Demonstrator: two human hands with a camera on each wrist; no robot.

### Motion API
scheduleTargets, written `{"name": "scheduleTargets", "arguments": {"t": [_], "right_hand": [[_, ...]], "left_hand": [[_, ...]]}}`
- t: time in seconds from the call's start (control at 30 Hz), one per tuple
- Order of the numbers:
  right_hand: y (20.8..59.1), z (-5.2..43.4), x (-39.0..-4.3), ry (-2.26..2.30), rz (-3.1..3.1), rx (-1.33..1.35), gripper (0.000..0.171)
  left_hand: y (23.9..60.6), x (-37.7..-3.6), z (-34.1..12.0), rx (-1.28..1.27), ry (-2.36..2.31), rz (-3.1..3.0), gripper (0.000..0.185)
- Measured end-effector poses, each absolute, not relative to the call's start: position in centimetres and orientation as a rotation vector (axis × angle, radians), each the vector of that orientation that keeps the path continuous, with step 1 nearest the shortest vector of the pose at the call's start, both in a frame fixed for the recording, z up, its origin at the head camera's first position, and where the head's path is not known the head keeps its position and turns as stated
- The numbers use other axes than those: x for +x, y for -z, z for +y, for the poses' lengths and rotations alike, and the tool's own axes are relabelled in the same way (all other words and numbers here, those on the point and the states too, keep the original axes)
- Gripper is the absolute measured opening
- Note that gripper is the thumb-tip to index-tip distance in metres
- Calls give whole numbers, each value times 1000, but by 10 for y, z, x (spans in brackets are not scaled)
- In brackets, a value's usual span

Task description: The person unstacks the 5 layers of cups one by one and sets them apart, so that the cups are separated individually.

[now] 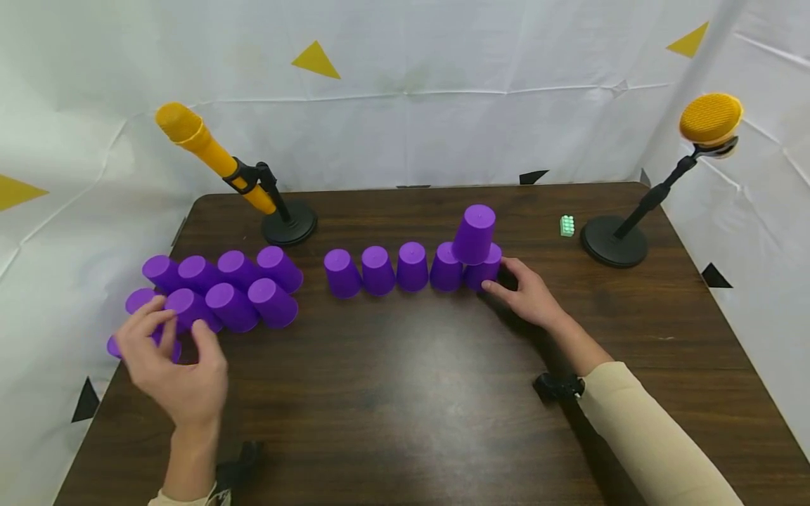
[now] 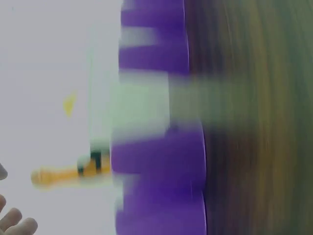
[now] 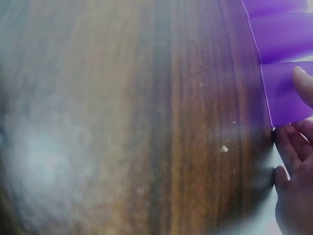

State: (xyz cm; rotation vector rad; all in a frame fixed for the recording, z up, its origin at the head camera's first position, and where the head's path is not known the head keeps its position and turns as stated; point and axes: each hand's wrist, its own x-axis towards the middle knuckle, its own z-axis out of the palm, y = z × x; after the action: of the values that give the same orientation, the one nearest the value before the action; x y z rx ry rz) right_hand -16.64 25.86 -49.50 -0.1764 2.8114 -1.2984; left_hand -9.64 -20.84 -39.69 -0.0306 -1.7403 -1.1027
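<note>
Purple cups stand upside down in a row, among them the middle cup (image 1: 413, 268). Another purple cup (image 1: 474, 235) sits raised across the two cups at the row's right end. My right hand (image 1: 534, 299) holds the rightmost bottom cup (image 1: 487, 273), its thumb (image 3: 303, 85) on the near side and the other fingers around the far right side. At the left, my left hand (image 1: 180, 372) hovers over a cluster of purple cups (image 1: 230, 307) with bent, spread fingers and nothing between them. It hides part of the cluster's front left cups. The left wrist view is blurred.
A yellow microphone (image 1: 209, 149) on a black stand is at the back left of the dark wooden table (image 1: 411, 393). A second yellow microphone (image 1: 711, 119) stands at the back right, with a small mint-green block (image 1: 567, 225) beside its base. White sheeting surrounds the table.
</note>
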Motion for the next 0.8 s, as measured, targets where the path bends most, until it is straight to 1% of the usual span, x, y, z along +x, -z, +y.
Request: {"name": "scheduleTargets", "arguments": {"t": [0.07, 0.17, 0.3, 0.4, 0.47, 0.6, 0.8], "right_hand": [[496, 259, -166, 1301, 2815, -178, 60], [496, 259, -166, 1302, 2814, -176, 60], [495, 260, -167, 1311, 2812, -185, 60], [493, 260, -167, 1306, 2812, -180, 60], [493, 260, -167, 1299, 2810, -171, 60], [492, 259, -166, 1304, 2793, -156, 61], [492, 259, -166, 1316, 2786, -153, 60]], "left_hand": [[391, -98, -178, -195, 1182, -1774, 25], [399, -107, -143, -443, 1223, -1901, 28], [416, -123, -99, -718, 1174, -2129, 46], [418, -137, -62, -850, 1162, -2253, 59], [418, -147, -38, -903, 1182, -2296, 64], [417, -162, -2, -931, 1241, -2348, 67], [417, -180, 34, -927, 1249, -2364, 69]]}}
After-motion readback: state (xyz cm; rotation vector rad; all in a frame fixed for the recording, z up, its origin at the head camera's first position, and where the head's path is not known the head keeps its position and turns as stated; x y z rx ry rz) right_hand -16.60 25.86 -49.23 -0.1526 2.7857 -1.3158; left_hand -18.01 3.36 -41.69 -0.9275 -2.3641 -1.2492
